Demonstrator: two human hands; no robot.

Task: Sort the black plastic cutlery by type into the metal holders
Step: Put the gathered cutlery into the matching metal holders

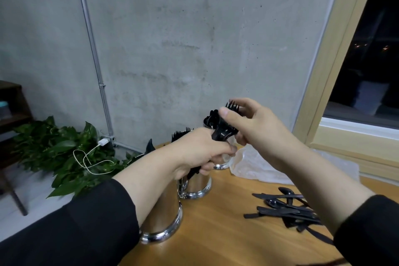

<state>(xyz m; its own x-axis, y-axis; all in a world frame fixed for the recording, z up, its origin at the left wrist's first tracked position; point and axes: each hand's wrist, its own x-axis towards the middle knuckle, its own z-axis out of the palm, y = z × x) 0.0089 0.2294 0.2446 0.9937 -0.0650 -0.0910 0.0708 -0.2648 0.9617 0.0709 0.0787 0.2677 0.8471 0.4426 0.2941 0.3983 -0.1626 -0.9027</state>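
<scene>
left hand (199,153): fingers curled round a bunch of black plastic cutlery handles (220,134), held above the middle holder; sleeve black.
right hand (246,124): thumb and fingers pinching the upper end of the same bunch, at black fork tines (232,104) sticking up past the fingers.
held bunch: tilted, tops toward the right hand, lower ends poking out under the left palm.
middle shiny metal cylindrical holder (197,187): upright on the table, top hidden by the left hand; fork tines (180,133) show behind the left wrist.
far shiny metal holder (221,163): mostly blocked by both hands; dark spoon bowls (211,117) rise from it just left of the right thumb.
near shiny metal holder (162,222): upright at the table's left edge, upper part covered by the left forearm; contents cannot be told.
loose black plastic cutlery pile (287,209): flat on the table, right side, spoons and knives jumbled, partly under the right forearm, well apart from the holders.
wooden table (226,233): light brown top.
clear crumpled plastic bag (252,166): on the table just beside the far holder, behind the right wrist.
green leafy plant (64,151): on the floor, left of the table.
white charger cable (90,157): plugged in at the wall base, looping over the leaves.
grey concrete wall (194,39): behind the table, metal conduit (92,49) running down it.
wooden-framed window (367,60): right, dark outside.
</scene>
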